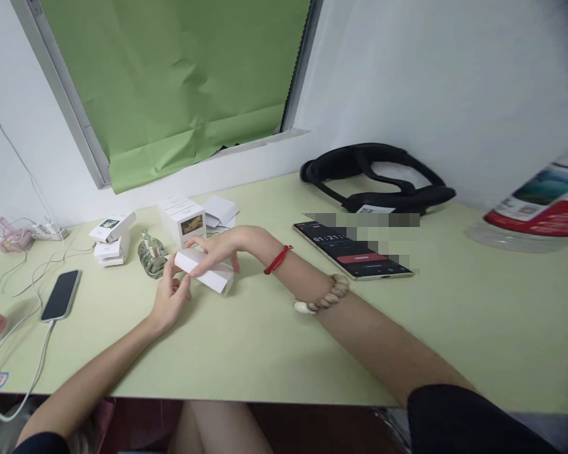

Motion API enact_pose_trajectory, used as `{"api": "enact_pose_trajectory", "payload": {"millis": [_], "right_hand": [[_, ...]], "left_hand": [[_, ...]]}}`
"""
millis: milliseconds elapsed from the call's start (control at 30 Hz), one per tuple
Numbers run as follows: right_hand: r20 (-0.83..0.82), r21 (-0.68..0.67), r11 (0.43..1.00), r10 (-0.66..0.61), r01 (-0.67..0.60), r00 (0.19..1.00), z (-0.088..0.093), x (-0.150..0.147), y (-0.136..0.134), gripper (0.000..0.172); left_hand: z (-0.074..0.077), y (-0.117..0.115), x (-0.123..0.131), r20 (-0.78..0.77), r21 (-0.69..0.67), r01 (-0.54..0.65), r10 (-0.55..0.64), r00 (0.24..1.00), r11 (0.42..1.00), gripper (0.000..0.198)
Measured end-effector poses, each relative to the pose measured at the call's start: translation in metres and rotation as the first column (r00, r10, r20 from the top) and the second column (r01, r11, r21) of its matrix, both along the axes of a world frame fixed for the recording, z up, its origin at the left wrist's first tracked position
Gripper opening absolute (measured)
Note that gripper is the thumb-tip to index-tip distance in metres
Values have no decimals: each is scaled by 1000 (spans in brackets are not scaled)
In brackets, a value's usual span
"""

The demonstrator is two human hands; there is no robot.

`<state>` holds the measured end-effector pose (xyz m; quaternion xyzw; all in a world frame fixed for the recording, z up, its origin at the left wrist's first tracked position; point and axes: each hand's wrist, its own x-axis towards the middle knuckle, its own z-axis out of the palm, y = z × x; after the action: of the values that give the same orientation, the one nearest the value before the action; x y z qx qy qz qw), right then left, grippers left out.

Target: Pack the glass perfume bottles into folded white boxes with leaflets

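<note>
A small white folding carton (214, 277) lies tilted just over the tabletop, between my two hands. At its left end, my left hand (169, 295) grips it with fingers bent. My right hand (223, 247) reaches across from above, with fingers on its upper side and far edge. The carton's right end seems to be open. Behind my hands stands a larger white box (174, 221) with a picture on its side. A clear glass bottle or jar (152, 255) is just left of my fingers. Several small white boxes (112, 239) are stacked farther left.
Folded white card pieces (221, 211) lie behind my right hand. A phone showing a timer (355, 251) and a black headset (378, 176) are on the right, near a large labelled bottle (539, 208). A cabled phone (60, 296) lies left, with a power strip (50, 231) behind.
</note>
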<state>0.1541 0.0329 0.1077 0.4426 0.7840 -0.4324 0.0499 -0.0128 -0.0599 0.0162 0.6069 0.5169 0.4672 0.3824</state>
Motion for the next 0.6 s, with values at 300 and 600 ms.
{"api": "enact_pose_trajectory", "payload": {"millis": [300,600], "right_hand": [[-54,218,969,128,-114,990,3,0,-5,86],[-780,437,896,330,84,532,50,15,-62,41]], "left_hand": [[-5,7,1,217,-139,-31,61,974,990,54],[-18,7,3,233,-127,-87,115,966,988,44]]}}
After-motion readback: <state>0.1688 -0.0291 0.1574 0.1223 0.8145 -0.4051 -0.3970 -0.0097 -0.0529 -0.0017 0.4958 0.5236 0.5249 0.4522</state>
